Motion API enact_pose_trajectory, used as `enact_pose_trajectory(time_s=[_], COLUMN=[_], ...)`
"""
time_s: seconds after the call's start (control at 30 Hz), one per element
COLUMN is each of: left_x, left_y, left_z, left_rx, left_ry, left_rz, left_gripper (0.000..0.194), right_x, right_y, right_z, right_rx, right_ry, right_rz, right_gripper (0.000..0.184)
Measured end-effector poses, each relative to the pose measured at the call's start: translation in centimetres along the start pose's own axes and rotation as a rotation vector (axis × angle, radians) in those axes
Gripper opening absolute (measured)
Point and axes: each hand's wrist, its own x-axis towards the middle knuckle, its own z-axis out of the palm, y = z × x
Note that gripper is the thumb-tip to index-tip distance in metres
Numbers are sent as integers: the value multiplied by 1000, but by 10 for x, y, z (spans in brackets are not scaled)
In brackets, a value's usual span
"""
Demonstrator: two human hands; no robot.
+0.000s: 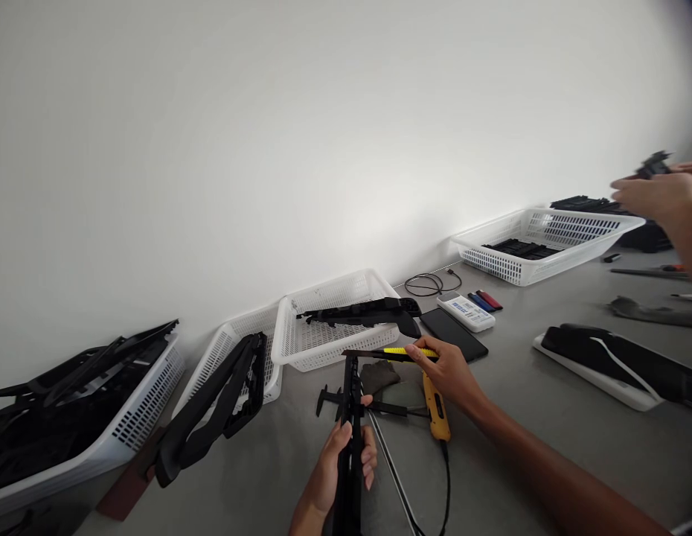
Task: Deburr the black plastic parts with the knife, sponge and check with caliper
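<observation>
My left hand [330, 465] is wrapped round a long, narrow black plastic part [351, 417], which points away from me over the table. In my right hand [449, 372] is a yellow and black utility knife [402, 355], gripped by its handle. Its dark blade reaches left and lies across the far tip of the plastic part, seemingly touching it. Behind the part lies a black caliper [324, 402], partly covered. A yellow corded tool [436, 409] rests on the table just below my right hand.
White baskets [318, 357] with black plastic parts line the wall; another basket [524, 275] stands farther right. A black tablet or phone [457, 335], a white power bank [466, 311] and a cable [427, 284] lie behind my right hand. At far right, a co-worker's hands [658, 195] hold a black part.
</observation>
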Motion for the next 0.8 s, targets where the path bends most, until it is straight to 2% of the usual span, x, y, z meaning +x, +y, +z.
enact_pose_trajectory(time_s=[0.8], left_x=[0], left_y=[-6], left_z=[-7], left_rx=[-17], left_ry=[50], left_rz=[48], left_gripper=[75], right_x=[-3], right_y=[5], right_z=[9], right_rx=[37], right_ry=[-93], right_rz=[-117], right_gripper=[40])
